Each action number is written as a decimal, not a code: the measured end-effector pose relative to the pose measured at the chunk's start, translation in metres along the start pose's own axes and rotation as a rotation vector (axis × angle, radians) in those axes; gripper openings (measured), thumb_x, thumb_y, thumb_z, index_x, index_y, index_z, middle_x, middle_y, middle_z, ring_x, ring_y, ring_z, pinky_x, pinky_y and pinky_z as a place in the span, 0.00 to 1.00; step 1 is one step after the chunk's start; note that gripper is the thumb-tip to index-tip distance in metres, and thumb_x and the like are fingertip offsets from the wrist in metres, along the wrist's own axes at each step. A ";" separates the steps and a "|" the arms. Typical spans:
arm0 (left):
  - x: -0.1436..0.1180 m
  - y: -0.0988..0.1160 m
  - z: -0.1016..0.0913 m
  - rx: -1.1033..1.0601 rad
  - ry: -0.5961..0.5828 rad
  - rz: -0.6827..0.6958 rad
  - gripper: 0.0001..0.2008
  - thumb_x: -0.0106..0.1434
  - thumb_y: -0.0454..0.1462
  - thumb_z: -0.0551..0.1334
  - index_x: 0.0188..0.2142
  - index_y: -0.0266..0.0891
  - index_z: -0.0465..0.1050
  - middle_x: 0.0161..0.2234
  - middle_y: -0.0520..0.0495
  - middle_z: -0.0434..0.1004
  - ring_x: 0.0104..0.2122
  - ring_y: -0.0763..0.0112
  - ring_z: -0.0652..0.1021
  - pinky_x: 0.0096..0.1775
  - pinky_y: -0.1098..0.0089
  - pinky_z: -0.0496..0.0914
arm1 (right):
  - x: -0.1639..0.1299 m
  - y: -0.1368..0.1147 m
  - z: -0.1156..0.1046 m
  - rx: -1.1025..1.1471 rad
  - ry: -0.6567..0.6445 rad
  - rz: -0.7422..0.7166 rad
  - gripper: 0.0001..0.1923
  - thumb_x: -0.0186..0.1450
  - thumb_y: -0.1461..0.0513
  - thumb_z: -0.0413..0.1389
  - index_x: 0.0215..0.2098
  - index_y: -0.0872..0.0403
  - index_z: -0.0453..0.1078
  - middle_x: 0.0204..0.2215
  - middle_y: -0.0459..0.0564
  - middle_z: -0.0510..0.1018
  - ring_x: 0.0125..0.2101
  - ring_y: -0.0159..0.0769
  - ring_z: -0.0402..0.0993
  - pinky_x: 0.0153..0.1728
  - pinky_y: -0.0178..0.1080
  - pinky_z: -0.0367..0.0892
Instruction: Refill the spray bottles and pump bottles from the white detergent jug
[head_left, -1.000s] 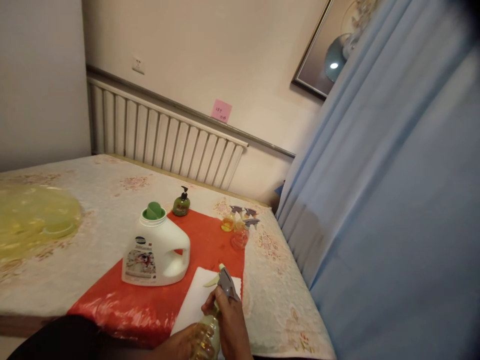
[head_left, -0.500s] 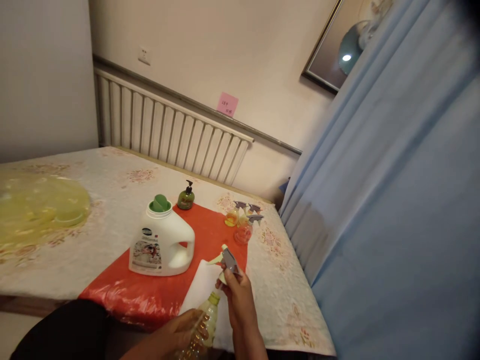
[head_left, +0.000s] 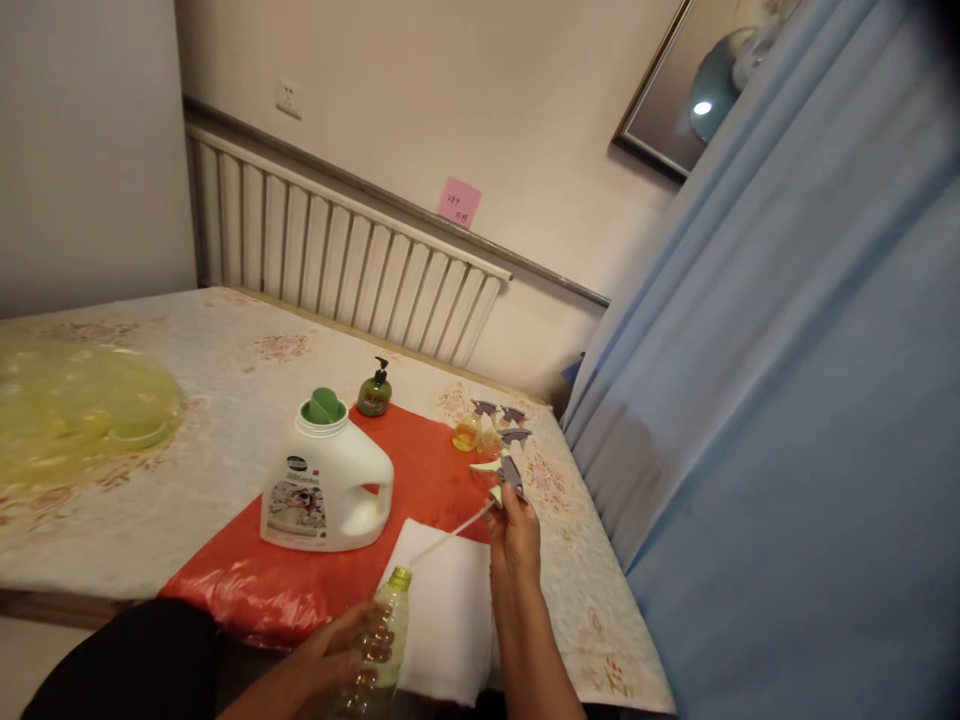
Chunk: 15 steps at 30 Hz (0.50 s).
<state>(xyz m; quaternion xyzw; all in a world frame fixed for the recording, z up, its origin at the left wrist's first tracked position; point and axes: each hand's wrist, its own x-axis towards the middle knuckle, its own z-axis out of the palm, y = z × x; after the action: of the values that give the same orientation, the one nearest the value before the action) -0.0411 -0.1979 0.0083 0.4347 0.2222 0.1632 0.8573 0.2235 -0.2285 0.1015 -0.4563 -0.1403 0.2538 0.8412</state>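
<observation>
— What is held by each hand?

— The clear bottle (head_left: 382,640), at the table's (head_left: 150,500) near edge, is gripped by the left hand (head_left: 337,655). The spray head (head_left: 504,472), with its tube (head_left: 450,535) hanging out, is pinched in the right hand (head_left: 516,530).

— And nearby?

— A white cloth (head_left: 450,610) is spread at the red sheet's (head_left: 420,480) near right corner; the detergent jug (head_left: 326,485) is stood at its left edge.

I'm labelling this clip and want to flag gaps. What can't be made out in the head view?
- Writing on the pink note: too small.
- Detergent jug label: too small and blurred.
- Base of the bottle in the left hand: cut off by the bottom edge.
- Three spray bottles behind the spray head held by the right hand: overlapping, partly hidden.
</observation>
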 end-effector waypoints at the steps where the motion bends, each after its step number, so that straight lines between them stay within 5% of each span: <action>1: -0.002 0.005 0.000 -0.002 -0.002 0.025 0.33 0.48 0.49 0.71 0.53 0.44 0.74 0.51 0.39 0.77 0.55 0.44 0.72 0.57 0.51 0.64 | 0.008 0.001 -0.002 -0.003 0.028 -0.011 0.23 0.49 0.52 0.70 0.39 0.54 0.72 0.29 0.43 0.79 0.26 0.31 0.76 0.27 0.33 0.73; 10: 0.014 0.001 -0.016 -0.091 0.151 0.142 0.39 0.40 0.50 0.75 0.53 0.50 0.70 0.57 0.43 0.74 0.61 0.44 0.67 0.59 0.52 0.63 | 0.053 0.055 -0.028 -0.124 0.230 0.055 0.18 0.56 0.52 0.67 0.38 0.54 0.71 0.25 0.42 0.78 0.24 0.31 0.77 0.26 0.32 0.73; 15: 0.025 -0.003 -0.029 -0.024 0.254 0.207 0.41 0.41 0.50 0.75 0.53 0.48 0.64 0.56 0.39 0.74 0.58 0.42 0.70 0.57 0.50 0.65 | 0.070 0.097 -0.036 -0.207 0.258 0.146 0.14 0.69 0.57 0.57 0.50 0.56 0.69 0.45 0.51 0.76 0.39 0.37 0.77 0.39 0.43 0.75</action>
<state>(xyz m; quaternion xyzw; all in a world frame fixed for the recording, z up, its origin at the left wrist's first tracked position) -0.0348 -0.1679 -0.0155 0.4209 0.2811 0.3069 0.8060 0.2694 -0.1710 0.0010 -0.5781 -0.0229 0.2376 0.7802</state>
